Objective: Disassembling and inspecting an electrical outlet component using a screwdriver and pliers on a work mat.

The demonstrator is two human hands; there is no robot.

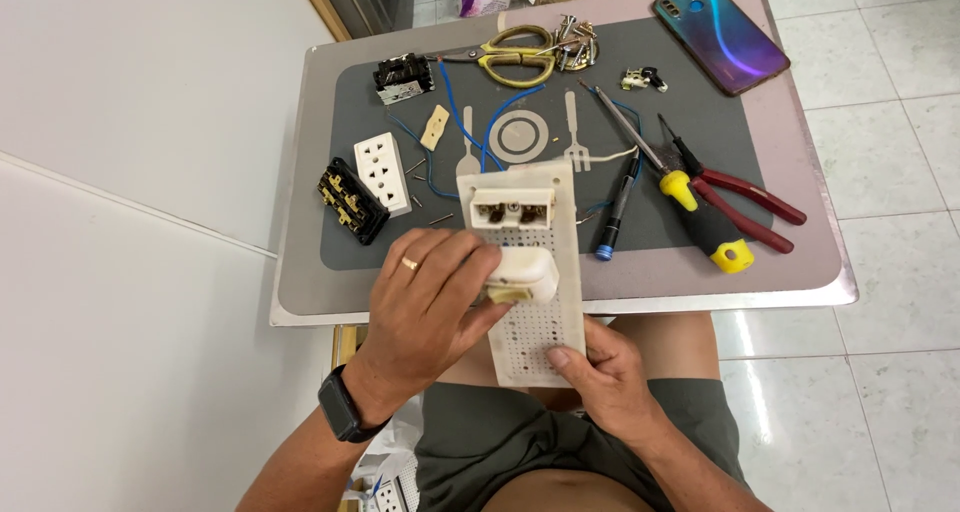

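both hands grip a perforated board (535, 317), left hand (430, 302) on its plug (520, 277); screwdrivers (640, 157), pliers (745, 207) beyond.

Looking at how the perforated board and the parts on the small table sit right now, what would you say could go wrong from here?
The perforated board is held off the table's edge, steadied only by the right hand at its lower corner; it might tip or drop. The left hand covers the white fitting, so its grip may slip unseen. Small loose screws lie near the scissors and might roll off.
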